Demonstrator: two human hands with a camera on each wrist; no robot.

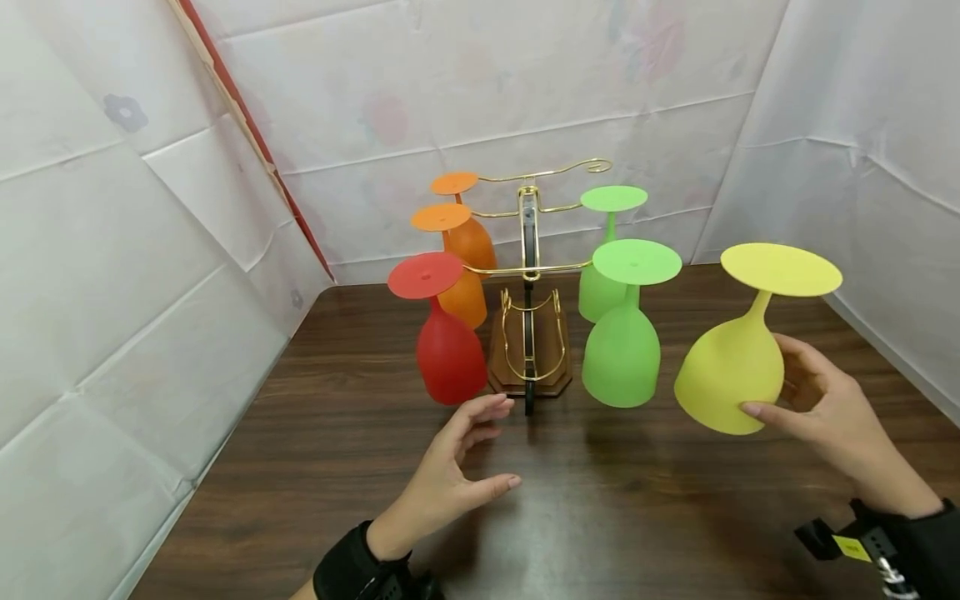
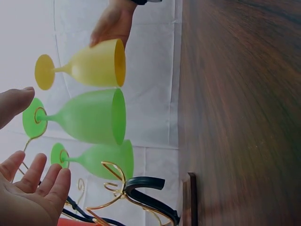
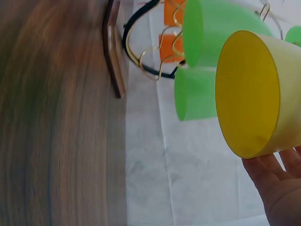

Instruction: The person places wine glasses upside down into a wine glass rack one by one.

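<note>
My right hand (image 1: 832, 408) grips the bowl of a yellow goblet (image 1: 731, 375), which is upside down, slightly tilted and off the table. In the right wrist view the goblet's mouth (image 3: 247, 94) shows nothing inside. My left hand (image 1: 450, 467) hovers with loosely bent fingers and thumb apart, holding nothing, in front of a red goblet (image 1: 450, 354). A gold-wire glass rack (image 1: 530, 233) stands beyond the hands. Hanging upside down from it are the red goblet and two orange goblets (image 1: 461, 300) on the left, and two green goblets (image 1: 622, 358) on the right.
The rack has a wooden base (image 1: 551, 379), a black curved stem and a gold wire cradle (image 1: 555, 350) low in front. It stands on a dark wood-grain table (image 1: 300, 483). White sheeting (image 1: 480, 92) encloses the back and both sides.
</note>
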